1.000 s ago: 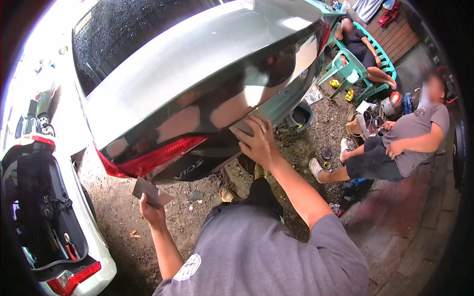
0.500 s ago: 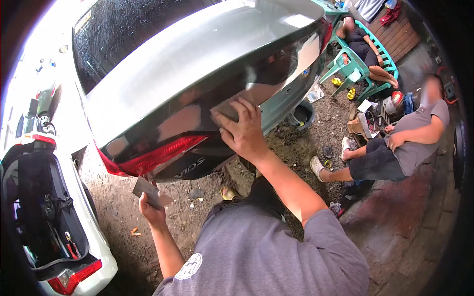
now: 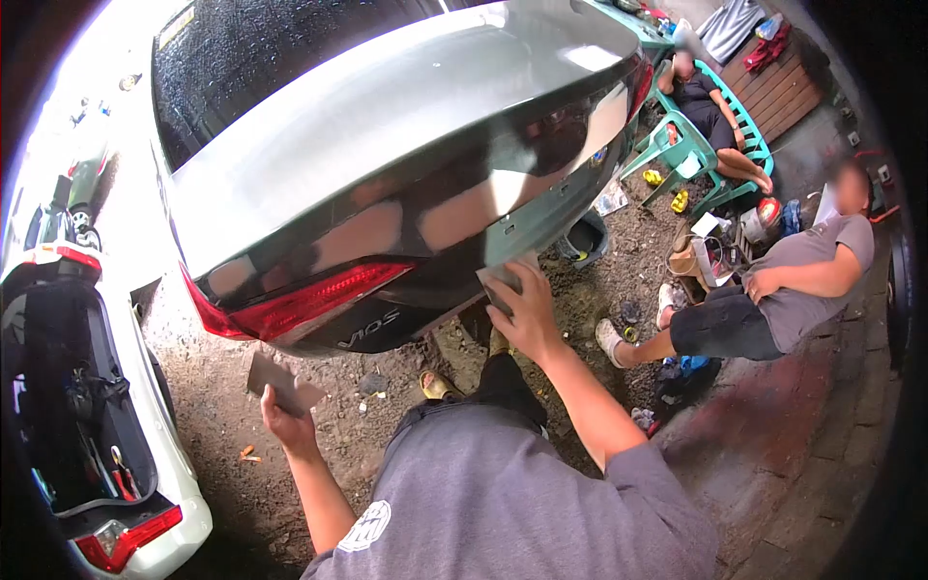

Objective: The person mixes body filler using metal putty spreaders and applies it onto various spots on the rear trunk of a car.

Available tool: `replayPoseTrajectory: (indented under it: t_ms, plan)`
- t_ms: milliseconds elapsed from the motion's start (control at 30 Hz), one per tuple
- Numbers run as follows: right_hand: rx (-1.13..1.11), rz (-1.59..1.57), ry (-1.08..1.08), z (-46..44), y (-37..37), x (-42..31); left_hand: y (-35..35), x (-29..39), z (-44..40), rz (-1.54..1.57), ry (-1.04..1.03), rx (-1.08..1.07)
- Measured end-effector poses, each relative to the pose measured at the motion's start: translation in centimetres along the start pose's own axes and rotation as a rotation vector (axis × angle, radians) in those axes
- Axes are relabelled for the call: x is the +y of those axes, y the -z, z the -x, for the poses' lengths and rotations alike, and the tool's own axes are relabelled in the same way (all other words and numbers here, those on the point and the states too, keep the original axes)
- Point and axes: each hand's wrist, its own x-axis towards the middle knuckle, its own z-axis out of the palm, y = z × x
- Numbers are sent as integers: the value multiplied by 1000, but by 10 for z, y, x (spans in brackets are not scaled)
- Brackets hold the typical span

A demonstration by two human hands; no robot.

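My left hand (image 3: 290,425) grips folded grey-brown sheets that look like sandpaper (image 3: 275,377), held over the ground below the car's left tail light (image 3: 319,298). My right hand (image 3: 527,314) has its fingers around another flat grey piece, also like sandpaper (image 3: 500,281). It is beside the lower edge of the grey car's trunk lid (image 3: 474,237); whether it touches the car I cannot tell. Pinkish-beige patches (image 3: 362,235) mark the dark rear panel above the tail light and the VIOS lettering (image 3: 368,329).
On the left stands a white car (image 3: 179,454) with its rear open. A person (image 3: 802,280) sits at the right, another reclines on a green bench (image 3: 744,116). A dark bucket (image 3: 587,237) and a green chair (image 3: 677,155) stand on the dirt ground (image 3: 222,396).
My right hand has come down and right, off the patched panel, with its grey piece, uncovering a beige patch. My left hand has dropped slightly, still holding its sheets.
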Motion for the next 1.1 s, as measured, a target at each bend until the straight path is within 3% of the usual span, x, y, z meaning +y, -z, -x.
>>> replayPoseTrajectory:
  t_ms: [67,133,200,233,333,400,467,633,667,733,867,900,1067,1100]
  plan:
    - [42,-220,-135,20,4,-2,2,6,13,-54,-18,-57]
    - [30,-527,-227,30,11,-11,-56,10,48,-232,-57,-125]
    - [10,-781,-256,23,42,-42,-70,-19,53,-320,111,-64]
    - [-1,-901,-194,16,60,-61,-107,-26,62,-405,211,-87]
    - [-20,-1002,175,3,90,-101,-195,-51,72,-254,385,-292]
    - [-100,-990,255,5,104,-118,-228,-57,75,-109,427,-399]
    - [-104,-705,348,4,113,-120,-240,-61,78,-128,403,-406]
    - [-128,-315,124,22,104,-84,-231,-64,76,-190,338,-366]
    - [-167,-76,86,25,111,-81,-229,-60,77,-195,331,-348]
    - [-101,-110,48,23,114,-79,-228,-52,79,-296,89,-405]
    - [0,-137,160,-4,124,-110,-220,-44,82,-627,-171,-581]
    - [4,-155,177,-9,117,-116,-222,-43,85,-574,-215,-619]
    - [-246,-220,327,-4,76,-160,-198,-27,85,-813,-522,-448]
    - [-310,-276,327,2,65,-161,-190,-21,89,-719,-447,-424]
